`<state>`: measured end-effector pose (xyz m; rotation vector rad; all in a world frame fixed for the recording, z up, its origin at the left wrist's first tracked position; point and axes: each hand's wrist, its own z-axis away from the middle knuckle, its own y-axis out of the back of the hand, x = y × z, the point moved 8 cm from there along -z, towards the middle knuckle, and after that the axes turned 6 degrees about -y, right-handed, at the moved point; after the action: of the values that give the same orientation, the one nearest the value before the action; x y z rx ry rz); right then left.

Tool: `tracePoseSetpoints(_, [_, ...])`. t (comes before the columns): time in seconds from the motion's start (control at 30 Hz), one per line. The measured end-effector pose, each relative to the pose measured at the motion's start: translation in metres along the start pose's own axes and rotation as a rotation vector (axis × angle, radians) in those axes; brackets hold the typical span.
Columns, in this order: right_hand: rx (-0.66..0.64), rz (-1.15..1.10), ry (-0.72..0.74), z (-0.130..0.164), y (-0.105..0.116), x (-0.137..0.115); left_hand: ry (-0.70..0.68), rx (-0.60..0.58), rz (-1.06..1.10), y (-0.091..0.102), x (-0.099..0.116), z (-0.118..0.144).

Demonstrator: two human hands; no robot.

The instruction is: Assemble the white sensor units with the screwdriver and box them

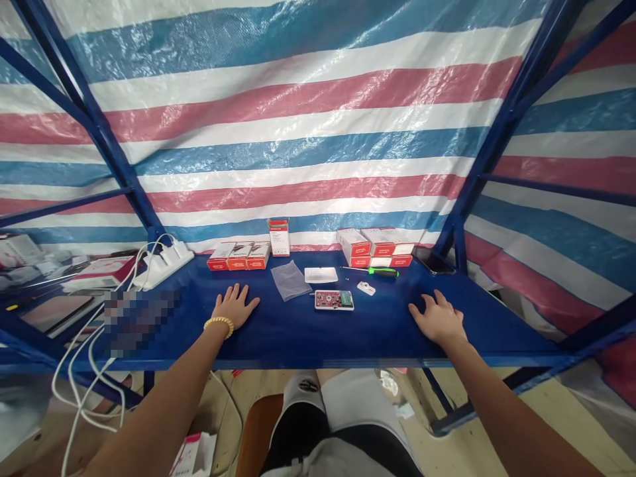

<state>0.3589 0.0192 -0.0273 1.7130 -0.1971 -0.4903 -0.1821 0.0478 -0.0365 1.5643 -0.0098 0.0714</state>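
Note:
My left hand (pixel 232 307) lies flat on the blue table with its fingers spread, holding nothing. At the other side my right hand (pixel 438 318) rests on the tabletop, fingers apart and slightly bent, also holding nothing. Between them lies an opened white device with a red circuit board (pixel 334 300) showing. Behind it is a white plastic cover (pixel 320 275). A small white plastic part (pixel 366 288) sits to the right of the board. Further back lies a screwdriver (pixel 382 271) with a green and black handle. A clear plastic bag (pixel 289 280) is nearest to my left hand.
Red-and-white boxes (pixel 238 255) stand at the back left, with one upright box (pixel 279 237). More boxes (pixel 380 246) are stacked back right, beside a phone (pixel 434 260). A white power strip (pixel 163 264) with dangling cables is at left. Blue frame posts flank the table (pixel 298 338).

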Motion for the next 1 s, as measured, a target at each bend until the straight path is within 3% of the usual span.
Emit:
tracePoseSetpoints(0.23, [0.018, 0.018, 0.002, 0.0034, 0.005, -0.0036, 0.016, 0.061, 0.036, -0.0002, -0.0037, -0.0033])
tracePoseSetpoints(0.6, [-0.026, 0.024, 0.001, 0.0026, 0.0013, -0.0034, 0.032, 0.03, -0.02, 0.0031, 0.0002, -0.0016])
tracePoseSetpoints(0.73, [0.041, 0.039, -0.001, 0.003, 0.0056, -0.003, 0.03, 0.034, -0.007, 0.0033, 0.0002, -0.0013])
tracePoseSetpoints(0.9, [-0.013, 0.036, 0.029, 0.0027, 0.0006, -0.0052, 0.041, 0.019, -0.005, 0.0026, -0.0005, -0.0019])
tracePoseSetpoints(1.0, [0.038, 0.052, 0.021, 0.0029, 0.0041, -0.0047, 0.043, 0.02, -0.009, 0.003, -0.0003, -0.0023])
